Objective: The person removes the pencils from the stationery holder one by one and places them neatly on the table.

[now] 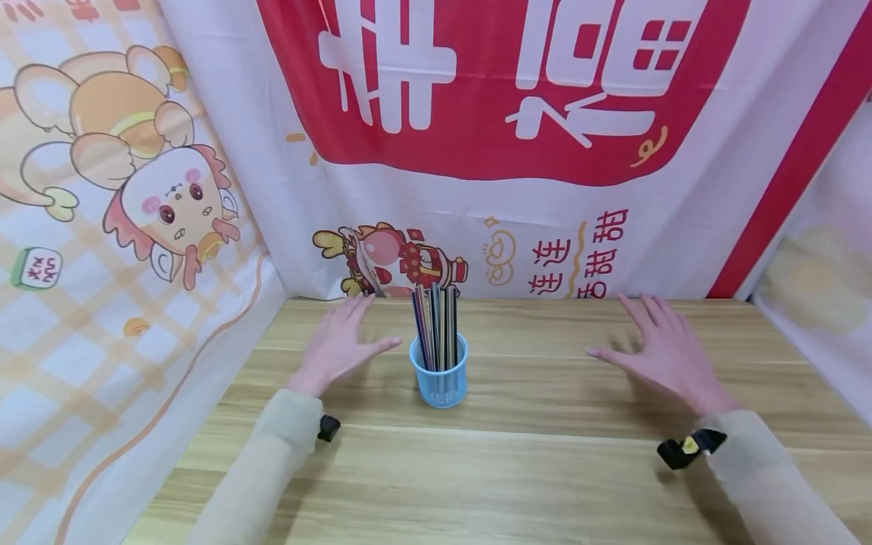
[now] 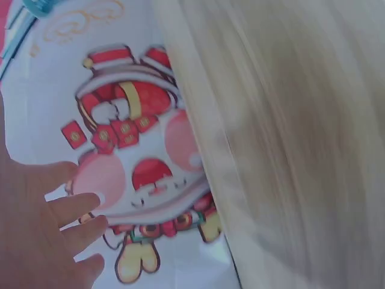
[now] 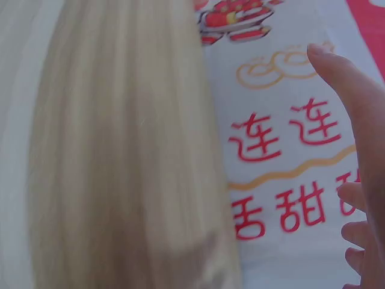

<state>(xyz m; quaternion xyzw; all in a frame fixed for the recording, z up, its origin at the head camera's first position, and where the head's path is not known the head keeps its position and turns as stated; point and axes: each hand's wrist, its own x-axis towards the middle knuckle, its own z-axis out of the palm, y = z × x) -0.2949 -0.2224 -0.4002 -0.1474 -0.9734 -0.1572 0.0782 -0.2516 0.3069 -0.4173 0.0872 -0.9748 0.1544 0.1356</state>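
A light blue plastic cup (image 1: 443, 390) stands upright on the wooden table, holding several thin dark and pale sticks (image 1: 436, 329) whose exact kind I cannot tell. To its left, my left hand (image 1: 341, 344) is spread, thumb pointing toward the cup without touching it. My right hand (image 1: 664, 348) is farther off on the right, fingers extended and thumb apart. Neither hand holds anything. In the left wrist view the left fingers (image 2: 84, 220) show at the lower left; a bit of the blue cup (image 2: 41, 6) shows in the top corner. The right hand (image 3: 367, 150) edges into the right wrist view.
The wood-grain table (image 1: 477, 484) meets a white and red printed cloth (image 1: 504, 174) along its back edge. A checked cartoon cloth (image 1: 123, 303) hangs on the left, a pale cloth (image 1: 824, 288) on the right. Black straps with small devices (image 1: 688, 448) sit at both wrists.
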